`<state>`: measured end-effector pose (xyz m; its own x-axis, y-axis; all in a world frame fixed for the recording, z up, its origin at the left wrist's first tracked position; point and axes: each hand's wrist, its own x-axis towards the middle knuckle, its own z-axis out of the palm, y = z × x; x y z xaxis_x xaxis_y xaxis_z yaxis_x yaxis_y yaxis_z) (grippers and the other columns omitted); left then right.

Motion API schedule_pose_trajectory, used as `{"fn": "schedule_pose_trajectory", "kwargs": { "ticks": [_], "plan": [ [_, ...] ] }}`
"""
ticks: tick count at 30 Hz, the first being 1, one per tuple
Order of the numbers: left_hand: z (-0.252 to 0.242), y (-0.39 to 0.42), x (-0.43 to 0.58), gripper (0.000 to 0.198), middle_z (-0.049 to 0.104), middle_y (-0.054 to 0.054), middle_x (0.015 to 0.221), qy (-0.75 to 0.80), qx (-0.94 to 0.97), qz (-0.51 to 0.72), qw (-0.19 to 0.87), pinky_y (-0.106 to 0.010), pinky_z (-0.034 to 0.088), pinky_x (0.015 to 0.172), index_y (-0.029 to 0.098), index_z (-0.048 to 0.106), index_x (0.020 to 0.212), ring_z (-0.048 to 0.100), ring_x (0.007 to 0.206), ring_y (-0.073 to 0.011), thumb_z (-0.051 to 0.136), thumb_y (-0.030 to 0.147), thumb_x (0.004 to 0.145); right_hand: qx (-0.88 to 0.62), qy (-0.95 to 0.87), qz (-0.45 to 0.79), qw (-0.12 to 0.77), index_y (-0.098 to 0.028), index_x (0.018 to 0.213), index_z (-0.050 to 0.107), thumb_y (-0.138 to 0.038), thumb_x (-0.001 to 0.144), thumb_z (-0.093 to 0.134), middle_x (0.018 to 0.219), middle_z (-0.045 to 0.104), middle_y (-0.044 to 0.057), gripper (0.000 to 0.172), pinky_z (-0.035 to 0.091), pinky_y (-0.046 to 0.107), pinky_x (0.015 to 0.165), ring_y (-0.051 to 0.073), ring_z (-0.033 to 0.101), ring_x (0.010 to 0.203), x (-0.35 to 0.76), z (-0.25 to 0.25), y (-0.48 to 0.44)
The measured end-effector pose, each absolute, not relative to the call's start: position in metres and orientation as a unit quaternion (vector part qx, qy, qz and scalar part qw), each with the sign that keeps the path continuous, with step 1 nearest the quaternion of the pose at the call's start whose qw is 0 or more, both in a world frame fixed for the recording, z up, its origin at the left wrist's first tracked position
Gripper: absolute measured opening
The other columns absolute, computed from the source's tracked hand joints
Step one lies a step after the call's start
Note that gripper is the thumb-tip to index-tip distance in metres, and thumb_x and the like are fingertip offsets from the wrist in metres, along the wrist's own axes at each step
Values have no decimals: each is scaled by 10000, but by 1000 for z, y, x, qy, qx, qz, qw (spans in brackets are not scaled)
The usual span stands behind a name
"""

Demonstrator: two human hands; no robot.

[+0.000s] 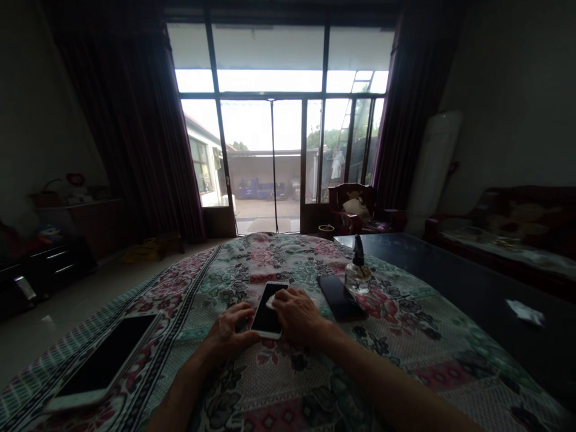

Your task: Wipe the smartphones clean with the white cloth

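Note:
A white smartphone (264, 322) with a dark screen lies face up on the flowered tablecloth (216, 384). My left hand (227, 330) holds its left side, thumb at the lower corner and fingers along the edge. Bent over the screen, my right hand (299, 315) grips a small white wiping cloth (270, 302) and presses it on the glass; most of the cloth is hidden by the fingers. Just right of that hand rests a black smartphone (341, 297). Behind it stands a clear spray bottle (359, 279) with a black trigger head.
A white tablet (105, 360) lies at the left edge of the cloth. On the dark tabletop (454, 288) to the right is a crumpled white tissue (525, 312). A wooden armchair (360, 207) and glass doors (265, 168) stand beyond the table.

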<state>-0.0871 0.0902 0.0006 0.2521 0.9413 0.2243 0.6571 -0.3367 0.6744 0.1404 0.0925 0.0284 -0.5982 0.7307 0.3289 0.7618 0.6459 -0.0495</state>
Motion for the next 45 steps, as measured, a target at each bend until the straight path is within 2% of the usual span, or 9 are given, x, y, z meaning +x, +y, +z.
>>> {"fn": "schedule_pose_trajectory", "kwargs": {
  "ticks": [8, 14, 20, 28, 38, 45],
  "plan": [
    [-1, 92, -90, 449, 590, -57, 1384, 515, 772, 289, 238, -409, 391, 1106, 288, 732, 1129, 509, 1300, -310, 732, 453, 711, -511, -845, -43, 149, -197, 1011, 672, -244, 953, 389, 1147, 635, 81, 293, 352, 366, 888, 235, 522, 1051, 135, 29, 128],
    [-1, 92, -91, 454, 597, -62, 1373, 504, 778, 294, 236, -398, 405, 1097, 295, 733, 1129, 527, 1280, -313, 748, 466, 708, -500, -852, -38, 153, -216, 1069, 647, -275, 961, 407, 1206, 609, 65, 269, 331, 385, 904, 242, 491, 1111, 127, 27, 128],
    [0, 92, -90, 458, 595, -67, 1371, 504, 781, 288, 233, -390, 397, 1103, 287, 729, 1140, 532, 1274, -308, 751, 448, 711, -449, -878, -37, 163, -216, 1037, 648, -275, 980, 384, 1179, 618, 57, 276, 302, 386, 923, 225, 494, 1083, 123, 29, 117],
    [5, 89, -87, 432, 575, -63, 1392, 514, 777, 277, 237, -386, 397, 1093, 318, 712, 1164, 516, 1290, -303, 725, 430, 747, -557, -811, -30, 177, -210, 1086, 624, -250, 975, 377, 1248, 585, 83, 274, 251, 469, 984, 268, 455, 1169, 127, 23, 131],
    [-5, 96, -91, 434, 624, -48, 1328, 496, 790, 293, 211, -361, 413, 1075, 324, 718, 1150, 559, 1234, -278, 749, 406, 725, -440, -882, -14, 168, -218, 987, 654, -262, 985, 368, 1173, 630, 53, 290, 262, 425, 989, 227, 490, 1121, 115, 29, 111],
    [0, 91, -89, 429, 616, -52, 1348, 504, 778, 301, 226, -405, 415, 1074, 332, 721, 1141, 543, 1258, -306, 742, 442, 727, -569, -805, -10, 168, -231, 1156, 631, -234, 961, 385, 1362, 551, 73, 314, 236, 479, 1032, 276, 428, 1250, 139, 26, 130]
  ]
}}
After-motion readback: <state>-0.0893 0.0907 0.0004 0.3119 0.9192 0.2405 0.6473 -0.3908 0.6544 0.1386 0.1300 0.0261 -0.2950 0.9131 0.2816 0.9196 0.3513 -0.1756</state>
